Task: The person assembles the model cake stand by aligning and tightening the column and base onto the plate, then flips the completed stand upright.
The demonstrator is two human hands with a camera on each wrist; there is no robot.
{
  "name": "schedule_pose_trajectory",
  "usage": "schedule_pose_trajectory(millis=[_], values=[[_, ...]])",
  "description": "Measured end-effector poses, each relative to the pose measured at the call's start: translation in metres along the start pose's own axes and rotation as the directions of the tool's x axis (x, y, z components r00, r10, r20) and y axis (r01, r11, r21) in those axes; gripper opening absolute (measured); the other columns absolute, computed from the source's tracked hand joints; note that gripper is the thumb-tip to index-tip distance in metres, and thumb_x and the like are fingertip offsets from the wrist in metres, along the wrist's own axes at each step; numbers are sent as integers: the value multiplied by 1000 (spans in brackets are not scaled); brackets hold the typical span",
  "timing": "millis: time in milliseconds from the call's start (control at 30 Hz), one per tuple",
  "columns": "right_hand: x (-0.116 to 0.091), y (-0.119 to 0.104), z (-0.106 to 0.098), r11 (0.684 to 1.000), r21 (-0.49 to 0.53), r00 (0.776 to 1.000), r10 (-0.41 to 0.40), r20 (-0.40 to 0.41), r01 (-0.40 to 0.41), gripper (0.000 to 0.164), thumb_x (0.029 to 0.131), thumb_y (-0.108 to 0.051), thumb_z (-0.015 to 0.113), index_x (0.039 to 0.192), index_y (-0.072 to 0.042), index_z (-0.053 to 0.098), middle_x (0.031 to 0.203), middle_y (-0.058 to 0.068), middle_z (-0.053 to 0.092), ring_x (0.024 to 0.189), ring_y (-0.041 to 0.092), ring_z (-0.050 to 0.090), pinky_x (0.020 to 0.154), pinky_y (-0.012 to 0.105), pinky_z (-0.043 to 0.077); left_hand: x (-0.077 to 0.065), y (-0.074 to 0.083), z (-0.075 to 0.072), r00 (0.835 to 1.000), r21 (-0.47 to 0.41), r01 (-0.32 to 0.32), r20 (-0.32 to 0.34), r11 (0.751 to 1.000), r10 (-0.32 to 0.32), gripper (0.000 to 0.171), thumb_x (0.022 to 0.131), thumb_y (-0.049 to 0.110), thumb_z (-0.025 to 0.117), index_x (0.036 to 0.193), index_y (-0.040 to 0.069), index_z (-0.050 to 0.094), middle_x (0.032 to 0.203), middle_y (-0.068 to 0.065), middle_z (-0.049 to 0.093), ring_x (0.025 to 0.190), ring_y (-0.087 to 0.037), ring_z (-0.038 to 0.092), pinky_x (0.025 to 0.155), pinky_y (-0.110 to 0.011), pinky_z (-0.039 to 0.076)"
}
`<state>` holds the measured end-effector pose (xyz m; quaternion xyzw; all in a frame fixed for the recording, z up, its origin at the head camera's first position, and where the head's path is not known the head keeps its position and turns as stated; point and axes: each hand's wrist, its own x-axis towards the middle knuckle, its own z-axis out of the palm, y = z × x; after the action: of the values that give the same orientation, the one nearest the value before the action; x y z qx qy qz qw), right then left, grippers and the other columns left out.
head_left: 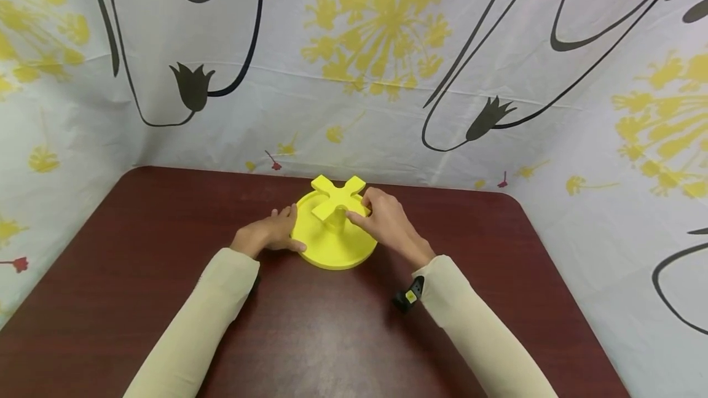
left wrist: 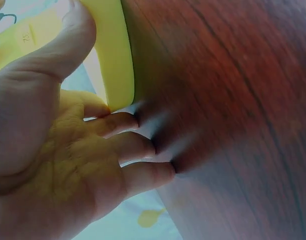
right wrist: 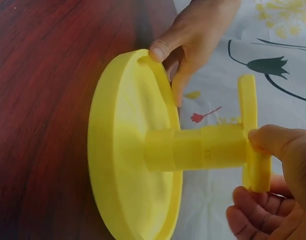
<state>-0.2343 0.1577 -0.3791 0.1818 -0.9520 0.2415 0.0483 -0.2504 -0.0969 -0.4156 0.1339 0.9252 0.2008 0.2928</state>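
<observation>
A yellow round base (head_left: 332, 249) lies on the table with a short stem (right wrist: 192, 149) rising from its middle. On the stem sits a yellow cross-shaped handle (head_left: 338, 196). My left hand (head_left: 275, 229) rests against the left side of the base. Its thumb (left wrist: 78, 35) touches the rim, while the other fingers stretch out with their tips on the tabletop. With thumb and curled fingers, my right hand (head_left: 384, 217) pinches one arm of the cross handle, as the right wrist view shows. Part of that arm is hidden by the fingers in the head view.
The dark red-brown wooden table (head_left: 326, 330) has rounded far corners. White cloth (head_left: 276, 109) with yellow and grey flower prints hangs behind it and at both sides. A black band (head_left: 409, 295) is on the right wrist.
</observation>
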Motion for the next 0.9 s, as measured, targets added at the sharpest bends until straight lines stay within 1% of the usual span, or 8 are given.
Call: schedule_pose_trajectory(millis=[133,233,333,367,433,533,700,900], values=[[1,7,-8,1000,17,996,-14,92,12,40,87,-44,76,97,-8,60,85,3,58,71,17,51,62,27,43,-1,-3,-1,999,-4,-36,-6,999,36,105,93,43,67,157,-4,-3,164,-26,5,150,-47,5,120,-57,15],[-1,21,-17,992,115,980,-65,191,44,46,84,-41,79,114,-11,62,106,3,63,87,20,61,75,31,52,0,-6,-2,997,-6,-76,-14,997,76,105,93,42,68,157,-4,0,164,-25,8,150,-46,9,121,-56,16],[-3,39,-22,964,264,959,-113,261,42,59,82,-32,83,131,-10,56,125,6,59,108,28,62,88,41,55,-1,-12,-4,990,-3,-120,-70,993,120,98,92,39,70,157,-3,10,162,-23,20,148,-41,22,119,-54,23],[-4,45,-24,954,296,954,-123,273,38,65,81,-29,83,136,-10,52,131,7,56,115,29,60,92,44,54,-2,-14,-5,986,2,-134,-97,991,133,93,92,38,71,157,-1,17,160,-21,28,145,-39,30,117,-53,28],[-5,56,-24,945,328,949,-118,292,17,76,80,-26,85,143,-11,46,141,8,50,126,31,55,98,50,51,-4,-18,-7,976,21,-149,-157,989,150,86,92,37,71,156,1,26,156,-19,38,141,-36,39,113,-53,34],[-8,68,-22,949,315,942,-101,319,-5,87,80,-23,85,151,-11,36,153,11,39,137,32,44,105,54,45,-6,-24,-9,961,45,-154,-223,987,160,78,93,37,70,154,4,35,151,-17,45,137,-35,45,109,-53,40],[-9,81,-14,954,300,929,-89,359,-24,96,80,-22,85,155,-10,26,159,13,28,144,34,35,109,56,39,-8,-30,-8,952,52,-174,-247,983,181,86,91,39,72,157,6,28,154,-24,34,143,-40,33,110,-56,37],[-6,87,-6,950,310,912,-108,395,-22,97,81,-21,84,156,-10,24,160,14,27,147,36,29,111,58,35,-10,-32,-2,957,14,-213,-200,977,212,107,84,43,78,161,12,10,160,-20,21,149,-40,18,115,-62,25]])
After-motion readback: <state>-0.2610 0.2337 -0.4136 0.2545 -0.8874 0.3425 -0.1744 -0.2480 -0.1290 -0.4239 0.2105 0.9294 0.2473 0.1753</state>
